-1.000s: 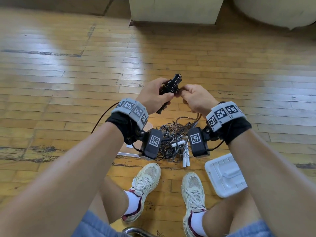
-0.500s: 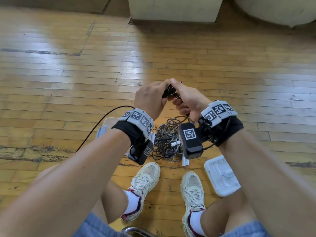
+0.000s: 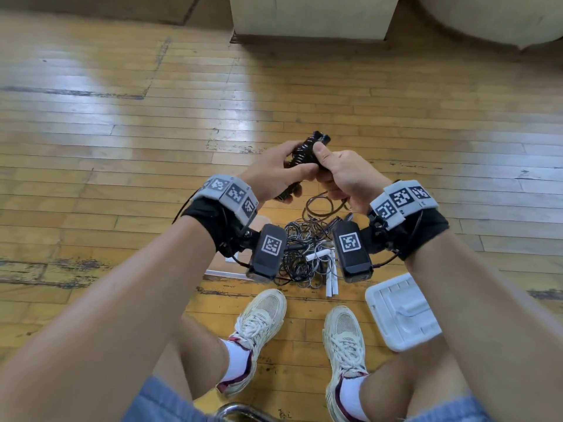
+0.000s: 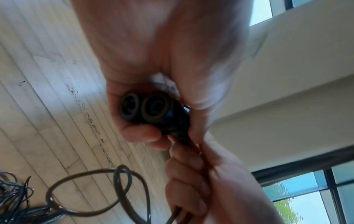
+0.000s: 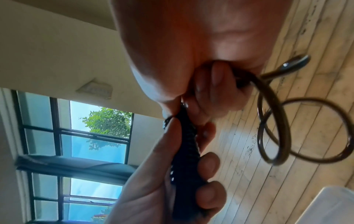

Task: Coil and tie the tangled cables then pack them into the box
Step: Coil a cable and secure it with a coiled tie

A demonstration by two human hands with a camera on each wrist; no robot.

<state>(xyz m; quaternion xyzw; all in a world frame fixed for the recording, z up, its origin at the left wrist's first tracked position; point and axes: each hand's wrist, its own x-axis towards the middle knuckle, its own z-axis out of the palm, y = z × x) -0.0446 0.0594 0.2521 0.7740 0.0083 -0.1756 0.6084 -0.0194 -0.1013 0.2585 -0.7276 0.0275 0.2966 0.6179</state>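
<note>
hands back up and apart from 0.5 s ago | left hand (image 3: 275, 175) grips wound black cable (image 3: 304, 150) | right hand (image 3: 341, 178) fingers pinch its wrap | tying underway, tangle (image 3: 301, 251) on floor waits

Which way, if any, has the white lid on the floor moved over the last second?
No. The white lid lies in the same place beside the right shoe, which has stayed planted.

- My head view is bright daylight, with pale glare patches on the wooden floor (image 3: 128, 111) beyond the hands.
- Floorboards bow toward the edges of that view.
- My wrist views are soft: the left hand (image 4: 153, 53) smears with motion blur, the right hand (image 5: 191, 37) fills the lens out of focus.
- The window (image 5: 76, 136) behind it glows bright.
</note>
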